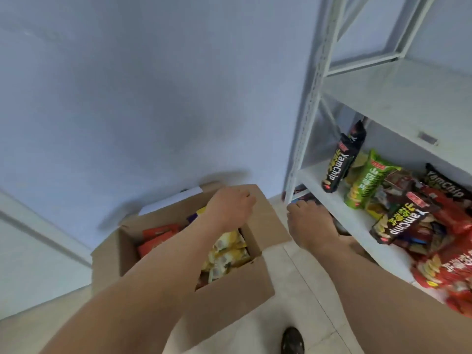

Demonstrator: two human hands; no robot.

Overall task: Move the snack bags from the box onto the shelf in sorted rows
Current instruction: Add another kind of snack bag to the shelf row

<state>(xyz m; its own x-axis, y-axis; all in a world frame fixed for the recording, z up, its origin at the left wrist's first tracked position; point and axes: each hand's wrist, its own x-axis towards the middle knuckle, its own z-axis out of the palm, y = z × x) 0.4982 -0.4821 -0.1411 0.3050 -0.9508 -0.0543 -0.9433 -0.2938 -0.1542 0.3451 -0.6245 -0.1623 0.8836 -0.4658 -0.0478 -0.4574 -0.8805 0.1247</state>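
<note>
An open cardboard box (224, 292) stands on the floor at lower centre, holding yellow snack bags (229, 254) and orange-red ones (155, 238). My left hand (229, 208) hovers over the box's far side with fingers curled down and nothing visibly in it. My right hand (309, 223) hangs between the box and the white metal shelf (314, 185), fingers relaxed and empty. On the shelf board stand and lie black YamChip bags (339, 164), a green bag (367, 182) and red bags (444, 274) in a loose heap.
The shelf's upright post (306, 118) stands just right of the box. An upper shelf board (398, 98) is bare. A white wall fills the left and top. A dark shoe (292, 341) shows on the tiled floor at the bottom.
</note>
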